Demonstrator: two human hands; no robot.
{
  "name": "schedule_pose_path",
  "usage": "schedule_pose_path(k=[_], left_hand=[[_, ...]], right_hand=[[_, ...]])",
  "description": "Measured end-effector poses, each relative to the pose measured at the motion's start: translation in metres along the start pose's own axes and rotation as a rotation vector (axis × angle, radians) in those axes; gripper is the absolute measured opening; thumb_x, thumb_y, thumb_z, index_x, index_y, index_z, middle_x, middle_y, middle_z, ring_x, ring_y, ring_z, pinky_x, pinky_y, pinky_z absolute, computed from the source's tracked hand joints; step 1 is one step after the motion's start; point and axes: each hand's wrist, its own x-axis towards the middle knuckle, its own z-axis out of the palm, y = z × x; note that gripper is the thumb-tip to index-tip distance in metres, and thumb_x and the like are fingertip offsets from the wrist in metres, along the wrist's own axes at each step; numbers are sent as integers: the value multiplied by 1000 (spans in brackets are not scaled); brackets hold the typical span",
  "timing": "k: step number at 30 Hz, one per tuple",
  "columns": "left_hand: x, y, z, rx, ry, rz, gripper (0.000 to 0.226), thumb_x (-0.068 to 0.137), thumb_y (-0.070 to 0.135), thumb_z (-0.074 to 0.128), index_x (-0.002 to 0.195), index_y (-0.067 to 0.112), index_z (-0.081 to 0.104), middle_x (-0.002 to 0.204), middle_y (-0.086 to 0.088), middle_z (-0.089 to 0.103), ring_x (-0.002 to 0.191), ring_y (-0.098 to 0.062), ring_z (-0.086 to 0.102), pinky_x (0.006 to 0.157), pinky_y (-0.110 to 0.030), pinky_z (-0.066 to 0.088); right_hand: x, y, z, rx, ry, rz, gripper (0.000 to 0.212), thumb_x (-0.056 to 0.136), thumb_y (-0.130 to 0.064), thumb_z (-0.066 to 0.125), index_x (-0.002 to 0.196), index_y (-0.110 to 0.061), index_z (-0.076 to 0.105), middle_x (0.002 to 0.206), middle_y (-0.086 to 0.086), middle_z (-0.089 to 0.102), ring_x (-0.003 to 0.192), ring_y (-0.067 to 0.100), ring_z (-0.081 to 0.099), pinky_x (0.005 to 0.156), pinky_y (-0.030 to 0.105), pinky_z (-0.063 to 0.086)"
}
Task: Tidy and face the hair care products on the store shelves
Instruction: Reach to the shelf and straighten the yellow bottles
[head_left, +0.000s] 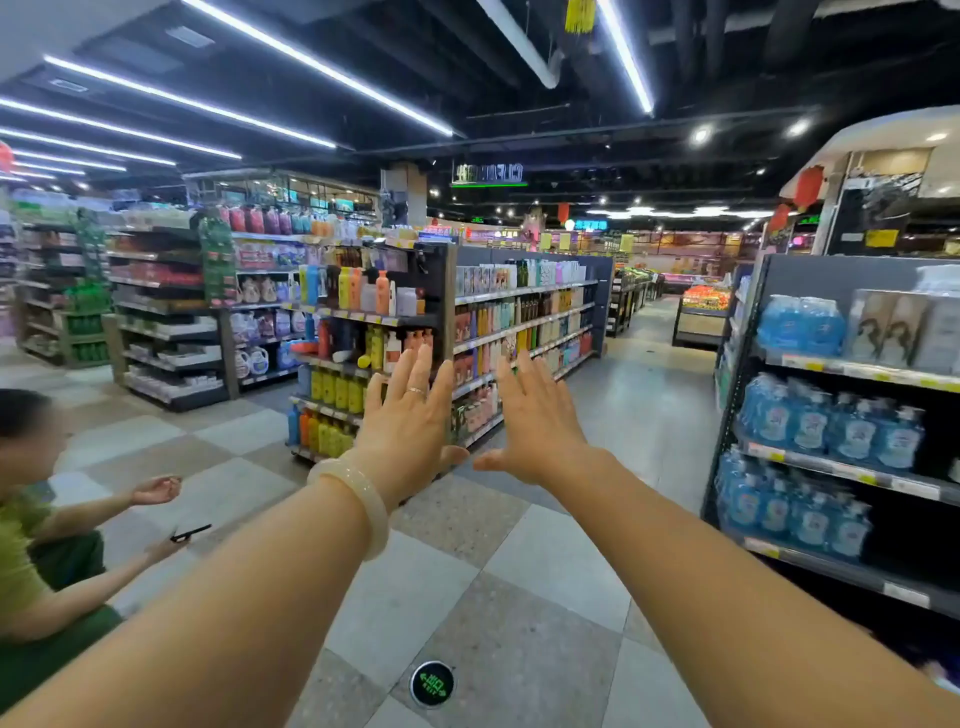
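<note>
Reaching out at the frame's centre, the left hand (410, 421) and right hand (535, 421) are raised side by side, fingers straight and apart, holding nothing. Behind them, mid-frame, stands the shelf (519, 327) of hair care bottles (524, 312). Blue bottles (831, 431) fill shelves at right. Checkered floor (467, 571) spreads below; light strips (311, 65) cross the dark ceiling. A seated person (31, 519) is at lower left.

Shop colours
Grey-and-cream chequered floor (467, 582); blue bottles (810, 426) (right shelves); yellow bottles (337, 389); pale bangle (358, 499).
</note>
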Motion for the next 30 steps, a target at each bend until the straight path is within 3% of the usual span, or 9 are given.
schedule_pose_path(k=[16,30], left_hand=[[213,-40,166,-30,-109,-186,99,83,59,50,145,17,-14,155,-10,-19,143,-27,-16,115,-49,1],[444,-188,319,-88,-214,-296,95,84,57,50,146,17,-10,154,-8,-20,142,-25,-19,117,-47,0]], right_hand=[[237,85,125,38,-122,-105,109,77,-50,66,147,-17,-10,156,10,-15,144,28,-13,118,45,1],[533,92,282,113,-216,-84,107,79,-49,65,147,-18,-10,157,9,-15,144,27,-14,118,43,1]])
